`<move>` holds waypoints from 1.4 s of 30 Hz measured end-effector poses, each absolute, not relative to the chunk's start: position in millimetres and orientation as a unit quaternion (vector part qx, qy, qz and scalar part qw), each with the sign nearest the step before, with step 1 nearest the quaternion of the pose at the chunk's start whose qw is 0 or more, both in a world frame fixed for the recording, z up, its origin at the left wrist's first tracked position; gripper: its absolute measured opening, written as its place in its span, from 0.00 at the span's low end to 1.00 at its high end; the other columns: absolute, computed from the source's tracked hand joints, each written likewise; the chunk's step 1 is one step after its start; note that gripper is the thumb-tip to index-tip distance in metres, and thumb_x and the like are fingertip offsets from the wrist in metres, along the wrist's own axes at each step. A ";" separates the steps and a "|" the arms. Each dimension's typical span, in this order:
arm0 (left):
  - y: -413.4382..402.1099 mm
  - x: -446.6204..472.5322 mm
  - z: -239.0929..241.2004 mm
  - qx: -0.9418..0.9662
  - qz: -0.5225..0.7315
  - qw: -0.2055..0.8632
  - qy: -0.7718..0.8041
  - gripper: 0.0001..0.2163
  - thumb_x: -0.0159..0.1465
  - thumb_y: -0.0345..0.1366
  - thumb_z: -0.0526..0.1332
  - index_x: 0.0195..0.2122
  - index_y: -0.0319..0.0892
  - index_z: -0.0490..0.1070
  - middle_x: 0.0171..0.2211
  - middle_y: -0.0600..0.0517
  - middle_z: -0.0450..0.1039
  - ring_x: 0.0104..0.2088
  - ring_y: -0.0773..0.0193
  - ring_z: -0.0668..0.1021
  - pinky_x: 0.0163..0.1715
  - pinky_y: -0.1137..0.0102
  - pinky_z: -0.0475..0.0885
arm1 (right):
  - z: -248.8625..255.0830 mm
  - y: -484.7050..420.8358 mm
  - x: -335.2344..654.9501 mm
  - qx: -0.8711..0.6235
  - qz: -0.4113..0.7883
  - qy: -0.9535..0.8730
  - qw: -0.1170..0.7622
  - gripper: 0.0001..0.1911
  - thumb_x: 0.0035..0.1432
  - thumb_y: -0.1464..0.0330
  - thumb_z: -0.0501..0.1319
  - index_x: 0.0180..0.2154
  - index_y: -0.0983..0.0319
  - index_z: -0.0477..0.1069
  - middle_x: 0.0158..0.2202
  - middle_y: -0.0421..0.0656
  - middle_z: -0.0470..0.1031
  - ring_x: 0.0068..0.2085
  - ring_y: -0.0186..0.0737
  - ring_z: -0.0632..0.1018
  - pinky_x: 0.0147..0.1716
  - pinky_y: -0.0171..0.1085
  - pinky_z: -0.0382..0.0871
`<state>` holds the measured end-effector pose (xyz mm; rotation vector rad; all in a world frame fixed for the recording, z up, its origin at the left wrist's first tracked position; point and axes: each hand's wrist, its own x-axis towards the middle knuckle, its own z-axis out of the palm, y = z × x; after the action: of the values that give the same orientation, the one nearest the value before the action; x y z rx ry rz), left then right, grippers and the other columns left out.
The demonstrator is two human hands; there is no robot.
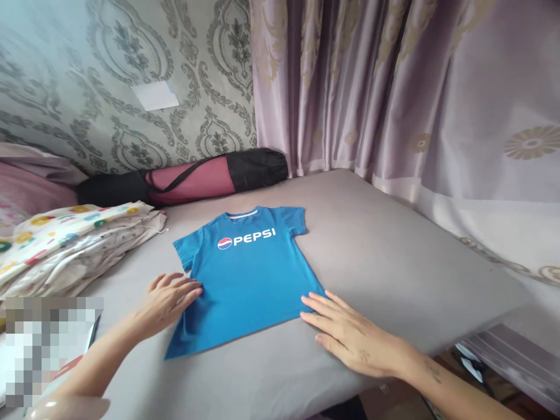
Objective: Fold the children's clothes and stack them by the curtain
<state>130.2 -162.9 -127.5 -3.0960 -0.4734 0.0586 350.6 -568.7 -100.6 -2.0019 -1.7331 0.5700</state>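
Observation:
A blue T-shirt [245, 286] with a white PEPSI print and a round logo lies spread flat, front side up, its collar pointing away from me. My left hand [168, 300] rests at the shirt's left side edge, fingers stretched out and fingertips on the fabric. At the lower right corner of the hem, my right hand [345, 332] lies with fingers spread, its fingertips touching the cloth. Neither hand grips anything. A slight ripple shows in the cloth near the lower left corner.
The shirt lies on a grey sheeted bed [376, 245]. Behind it stretches a rolled pink and black bag [192, 181] against the patterned wall. Folded patterned cloths [87, 239] are piled at left, above a pixelated flat item [48, 350]. Lilac curtains [350, 87] hang at the back right.

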 end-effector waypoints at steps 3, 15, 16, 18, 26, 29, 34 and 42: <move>-161.4 187.1 -105.3 -0.992 0.036 0.007 -0.124 0.25 0.69 0.51 0.46 0.27 0.45 0.76 0.30 0.48 0.78 0.40 0.54 0.77 0.51 0.56 0.63 | -90.9 -552.1 382.8 -0.734 0.269 -0.558 0.278 0.21 0.69 0.61 0.47 0.43 0.58 0.78 0.51 0.43 0.77 0.53 0.42 0.75 0.56 0.42 0.64; -202.1 413.3 -148.4 -0.986 -0.097 -0.112 -0.071 0.17 0.67 0.35 0.50 0.56 0.37 0.66 0.56 0.40 0.69 0.58 0.57 0.70 0.59 0.64 0.63 | -122.4 -405.5 493.8 -0.956 0.068 -0.236 0.158 0.19 0.66 0.59 0.51 0.44 0.66 0.74 0.49 0.57 0.74 0.51 0.51 0.74 0.47 0.42 0.64; -206.9 418.8 -153.0 -0.985 -0.101 -0.113 -0.078 0.19 0.68 0.37 0.50 0.58 0.35 0.64 0.59 0.39 0.66 0.61 0.56 0.66 0.61 0.63 0.60 | -124.2 -401.8 492.3 -0.954 0.059 -0.249 0.154 0.17 0.65 0.61 0.53 0.45 0.66 0.73 0.50 0.56 0.73 0.52 0.50 0.73 0.49 0.42 0.64; -216.0 423.9 -160.8 -0.984 -0.094 -0.113 -0.104 0.24 0.70 0.43 0.48 0.61 0.32 0.60 0.63 0.36 0.60 0.66 0.53 0.60 0.64 0.60 0.55 | -128.0 -398.0 488.4 -0.947 0.042 -0.282 0.148 0.15 0.66 0.64 0.53 0.47 0.66 0.71 0.50 0.56 0.73 0.52 0.48 0.73 0.49 0.40 0.63; -230.9 420.9 -160.9 -0.984 -0.005 -0.077 -0.158 0.29 0.71 0.49 0.41 0.68 0.38 0.51 0.69 0.40 0.47 0.69 0.46 0.50 0.65 0.50 0.48 | -131.5 -412.4 488.3 -0.940 0.012 -0.277 0.199 0.13 0.68 0.70 0.49 0.51 0.67 0.64 0.50 0.54 0.73 0.49 0.44 0.75 0.43 0.36 0.64; -231.3 425.5 -145.7 -0.986 0.007 -0.068 -0.154 0.26 0.70 0.47 0.46 0.64 0.38 0.59 0.66 0.38 0.54 0.66 0.44 0.57 0.62 0.49 0.54 | -124.4 -436.9 475.1 -0.935 0.041 -0.294 0.194 0.12 0.69 0.67 0.49 0.46 0.64 0.69 0.46 0.51 0.76 0.47 0.43 0.76 0.41 0.35 0.63; -244.6 448.0 -121.3 -0.982 -0.040 -0.076 -0.167 0.18 0.69 0.41 0.50 0.52 0.37 0.71 0.51 0.37 0.71 0.54 0.49 0.72 0.53 0.59 0.66 | -119.5 -481.6 421.2 -0.921 0.123 -0.345 0.134 0.18 0.68 0.59 0.50 0.31 0.60 0.71 0.34 0.46 0.79 0.38 0.43 0.78 0.34 0.36 0.61; -291.3 501.4 -121.1 -0.967 -0.025 -0.121 -0.222 0.30 0.61 0.59 0.56 0.47 0.33 0.74 0.50 0.33 0.71 0.53 0.44 0.73 0.48 0.62 0.70 | -122.4 -502.5 374.8 -0.924 0.049 -0.348 0.151 0.04 0.63 0.66 0.57 0.34 0.58 0.66 0.37 0.43 0.77 0.38 0.42 0.79 0.31 0.35 0.60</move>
<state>501.4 -291.3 -121.1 -3.2970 -0.7576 -0.0857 374.8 -502.5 -122.4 -2.6516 -1.0002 0.1414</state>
